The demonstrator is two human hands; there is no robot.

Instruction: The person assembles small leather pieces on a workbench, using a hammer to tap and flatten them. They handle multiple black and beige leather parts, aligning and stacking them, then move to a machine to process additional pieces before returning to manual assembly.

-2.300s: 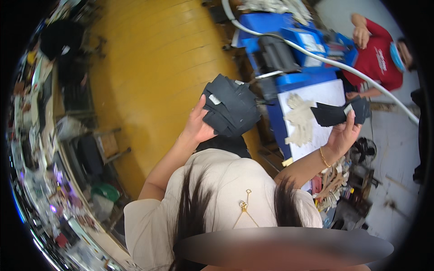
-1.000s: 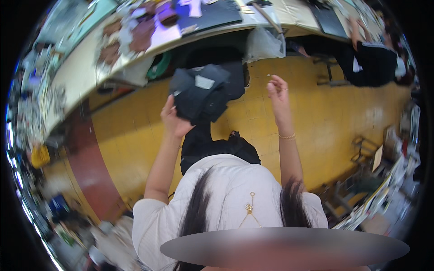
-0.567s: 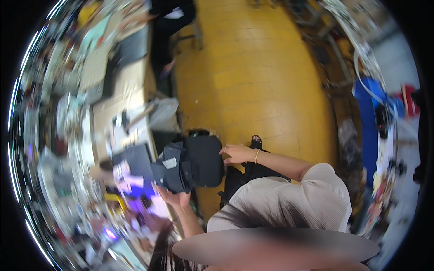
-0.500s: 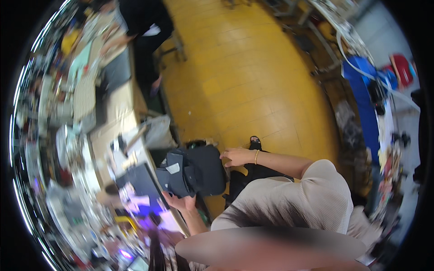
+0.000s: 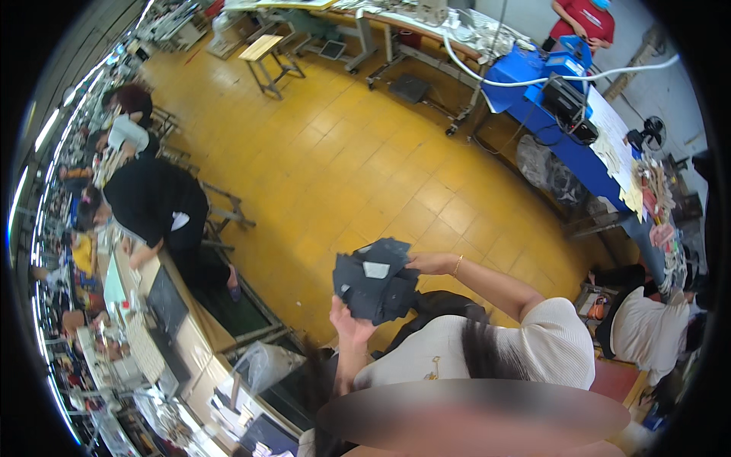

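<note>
Compared with half a second ago, the view is swinging off the bench toward open yellow floor (image 5: 358, 175). Left hand (image 5: 346, 320) is clasping the dark fabric stack (image 5: 375, 280) underneath; right hand (image 5: 428, 263) is pinching its upper edge, chest-high.

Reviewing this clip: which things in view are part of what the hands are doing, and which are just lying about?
In hand:
- stack of dark fabric pieces, with a pale label on top
- left hand, gripping the stack from below
- right hand, holding its upper edge

Lying about:
- blue-covered table with a dark machine
- wooden stool
- clear plastic bag
- white hose
</note>
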